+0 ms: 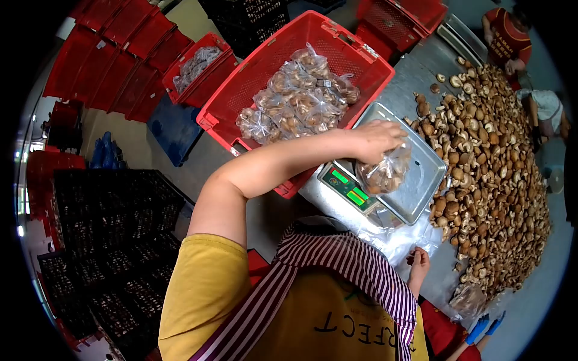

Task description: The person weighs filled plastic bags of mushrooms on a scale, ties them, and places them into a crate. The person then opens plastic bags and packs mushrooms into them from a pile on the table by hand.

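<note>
My left hand (382, 141) reaches across from the left and grips the top of a clear plastic bag of mushrooms (385, 174), at the near left part of a metal tray (424, 174) on a scale. Two green displays are lit on the scale's panel (348, 187). My right hand (419, 260) is low, close to my body, beside clear plastic film (400, 240) on the metal table. Its fingers are curled, and what they hold, if anything, is too small to tell.
A red crate (217, 114) holds several bagged mushrooms. Loose mushrooms (487, 174) are heaped on the right. Co-workers stand at the upper right (509, 39) and lower right, the latter with blue gloves (477, 330). Black crates (114, 222) and red crates (114, 60) are stacked left.
</note>
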Action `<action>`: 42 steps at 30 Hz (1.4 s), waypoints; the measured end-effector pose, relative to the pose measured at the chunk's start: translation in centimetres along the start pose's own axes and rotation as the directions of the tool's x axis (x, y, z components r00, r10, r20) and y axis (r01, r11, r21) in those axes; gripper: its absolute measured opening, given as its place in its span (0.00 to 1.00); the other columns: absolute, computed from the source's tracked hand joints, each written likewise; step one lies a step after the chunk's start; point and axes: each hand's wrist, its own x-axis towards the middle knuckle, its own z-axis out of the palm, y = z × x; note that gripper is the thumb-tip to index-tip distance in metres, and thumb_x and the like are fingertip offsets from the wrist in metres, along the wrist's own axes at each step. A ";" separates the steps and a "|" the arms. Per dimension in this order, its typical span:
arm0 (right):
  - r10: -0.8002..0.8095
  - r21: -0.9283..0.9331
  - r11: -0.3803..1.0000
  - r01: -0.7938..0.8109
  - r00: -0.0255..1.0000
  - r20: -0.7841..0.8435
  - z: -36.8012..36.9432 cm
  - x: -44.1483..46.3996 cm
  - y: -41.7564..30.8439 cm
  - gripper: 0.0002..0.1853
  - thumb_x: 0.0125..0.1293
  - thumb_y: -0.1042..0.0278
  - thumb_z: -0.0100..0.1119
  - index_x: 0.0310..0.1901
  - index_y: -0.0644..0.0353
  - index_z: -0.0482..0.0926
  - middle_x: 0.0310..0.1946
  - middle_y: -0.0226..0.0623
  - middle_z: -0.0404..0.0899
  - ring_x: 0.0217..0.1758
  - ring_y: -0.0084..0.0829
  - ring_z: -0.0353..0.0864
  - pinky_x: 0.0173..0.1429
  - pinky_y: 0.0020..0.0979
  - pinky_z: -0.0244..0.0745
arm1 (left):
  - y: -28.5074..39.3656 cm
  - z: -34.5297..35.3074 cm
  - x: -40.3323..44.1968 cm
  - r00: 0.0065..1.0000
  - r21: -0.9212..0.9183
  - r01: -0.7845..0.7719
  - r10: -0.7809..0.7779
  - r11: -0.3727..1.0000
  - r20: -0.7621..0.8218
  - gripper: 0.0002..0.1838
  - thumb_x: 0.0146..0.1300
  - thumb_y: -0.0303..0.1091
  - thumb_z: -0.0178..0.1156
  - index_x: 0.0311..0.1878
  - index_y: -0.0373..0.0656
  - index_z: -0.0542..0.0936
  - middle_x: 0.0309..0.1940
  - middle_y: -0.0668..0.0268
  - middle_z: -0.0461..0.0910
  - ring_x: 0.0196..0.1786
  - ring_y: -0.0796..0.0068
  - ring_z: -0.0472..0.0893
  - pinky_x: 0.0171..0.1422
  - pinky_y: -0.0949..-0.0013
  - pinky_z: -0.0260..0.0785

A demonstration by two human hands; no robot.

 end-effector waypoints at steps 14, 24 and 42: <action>0.074 0.000 0.997 -0.074 0.997 -0.015 0.6 1.4 -0.3 0.07 0.73 0.71 0.50 0.45 0.60 0.78 0.31 0.30 0.79 0.27 0.20 0.75 0.32 0.22 0.69 | -2.4 -3.6 -1.6 0.950 -0.273 -0.143 0.054 0.951 -0.308 0.11 0.59 0.32 0.61 0.45 0.43 0.79 0.44 0.57 0.78 0.59 0.58 0.75 0.69 0.54 0.62; 0.113 -0.011 0.993 -0.114 0.993 -0.036 -0.2 3.2 1.1 0.07 0.73 0.69 0.51 0.42 0.61 0.79 0.29 0.30 0.79 0.26 0.20 0.74 0.31 0.23 0.70 | -17.2 -4.9 -1.8 0.807 -0.132 0.331 -0.352 0.935 -0.473 0.15 0.49 0.23 0.65 0.43 0.41 0.80 0.43 0.59 0.82 0.49 0.55 0.81 0.55 0.58 0.72; -0.142 -0.262 0.962 0.076 0.960 -0.242 2.2 -2.0 -0.8 0.09 0.60 0.73 0.65 0.41 0.66 0.79 0.30 0.39 0.78 0.30 0.30 0.77 0.40 0.29 0.73 | -16.0 0.8 0.9 0.784 0.014 0.445 -0.383 0.895 -0.488 0.23 0.60 0.21 0.57 0.60 0.38 0.75 0.54 0.52 0.78 0.60 0.50 0.74 0.68 0.57 0.63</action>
